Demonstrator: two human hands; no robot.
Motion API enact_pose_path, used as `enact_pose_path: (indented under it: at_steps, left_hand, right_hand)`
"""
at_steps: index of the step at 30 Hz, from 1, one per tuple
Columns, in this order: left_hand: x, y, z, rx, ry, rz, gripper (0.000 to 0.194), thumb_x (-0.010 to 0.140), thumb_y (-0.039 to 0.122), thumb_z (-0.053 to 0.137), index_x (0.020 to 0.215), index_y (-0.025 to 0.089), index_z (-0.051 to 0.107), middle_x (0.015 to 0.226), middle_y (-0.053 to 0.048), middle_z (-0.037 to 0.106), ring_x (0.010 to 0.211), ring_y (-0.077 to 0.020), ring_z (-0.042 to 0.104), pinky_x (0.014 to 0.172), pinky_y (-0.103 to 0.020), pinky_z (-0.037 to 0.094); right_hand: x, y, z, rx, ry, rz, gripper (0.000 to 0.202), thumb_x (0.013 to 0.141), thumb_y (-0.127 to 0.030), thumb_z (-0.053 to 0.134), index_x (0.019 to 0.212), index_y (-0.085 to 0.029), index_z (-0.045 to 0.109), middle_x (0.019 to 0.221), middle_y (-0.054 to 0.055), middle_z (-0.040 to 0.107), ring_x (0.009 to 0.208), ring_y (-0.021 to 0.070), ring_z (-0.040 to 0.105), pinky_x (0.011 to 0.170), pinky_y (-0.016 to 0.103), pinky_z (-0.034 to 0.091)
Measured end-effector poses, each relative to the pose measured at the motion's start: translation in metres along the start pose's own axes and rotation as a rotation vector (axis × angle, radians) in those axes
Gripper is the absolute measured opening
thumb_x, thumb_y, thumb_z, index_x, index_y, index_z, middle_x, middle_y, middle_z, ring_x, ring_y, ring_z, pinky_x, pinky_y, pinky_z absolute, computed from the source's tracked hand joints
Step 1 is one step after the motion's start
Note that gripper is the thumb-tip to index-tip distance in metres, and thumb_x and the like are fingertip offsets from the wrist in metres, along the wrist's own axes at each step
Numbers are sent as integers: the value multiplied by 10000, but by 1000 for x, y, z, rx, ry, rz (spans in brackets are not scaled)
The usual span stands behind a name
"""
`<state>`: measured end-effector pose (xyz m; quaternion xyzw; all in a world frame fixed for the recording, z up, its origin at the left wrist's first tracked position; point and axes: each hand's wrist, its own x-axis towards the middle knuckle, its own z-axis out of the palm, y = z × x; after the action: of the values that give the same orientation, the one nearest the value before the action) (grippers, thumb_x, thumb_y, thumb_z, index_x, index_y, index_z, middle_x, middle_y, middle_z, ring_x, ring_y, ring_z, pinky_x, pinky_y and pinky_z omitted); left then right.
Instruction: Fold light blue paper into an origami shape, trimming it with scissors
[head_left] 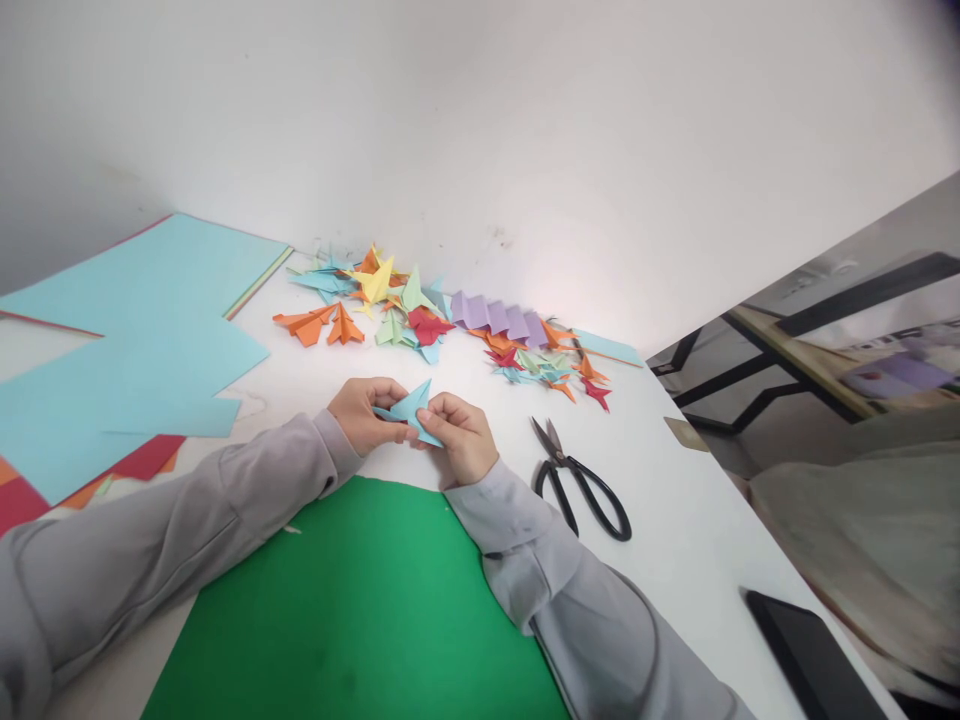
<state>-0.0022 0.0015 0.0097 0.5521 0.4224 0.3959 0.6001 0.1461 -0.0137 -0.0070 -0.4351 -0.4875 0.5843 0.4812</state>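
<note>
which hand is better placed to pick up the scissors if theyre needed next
Likely the right hand: the scissors lie on its side, nearer than to the left hand. Both hold the blue folded paper, so the right would let go first.

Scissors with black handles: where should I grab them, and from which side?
Probably by the black loop handles, coming from the near right side with the right hand once it lets go of the light-blue folded paper. The scissors lie with the loops nearer you and the slightly open, pointed blades aimed away, so fingers should stay clear of the tips.
</note>
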Motion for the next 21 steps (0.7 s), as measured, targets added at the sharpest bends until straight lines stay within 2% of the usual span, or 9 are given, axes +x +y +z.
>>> enact_pose_path:
  at_steps: [9,17,21]
  left_hand:
    - [-1,4,3,-74,17,-9,349,409,186,815,664,99,593,508,0,631,423,-100,569,445,-218,487]
    - [2,3,0,-158,0,-46,422,339,185,843,652,102,572,499,-5,643,402,-113,578,425,-224,497]
    - [3,2,-1,-173,-12,-60,413,344,169,839,650,96,571,484,-2,635,390,-107,572,418,-213,490]
  right_hand:
    - [0,-4,2,2,27,-16,323,560,-415,731,559,-181,508,435,-53,553,402,99,524,409,223,438]
    - [0,0,-1,-32,-51,-60,344,644,-489,664,600,-184,510,471,-29,584,435,110,530,443,241,424]
    - [1,3,-2,-52,-91,-65,371,643,-516,657,593,-182,503,458,-32,569,423,108,520,437,239,410]
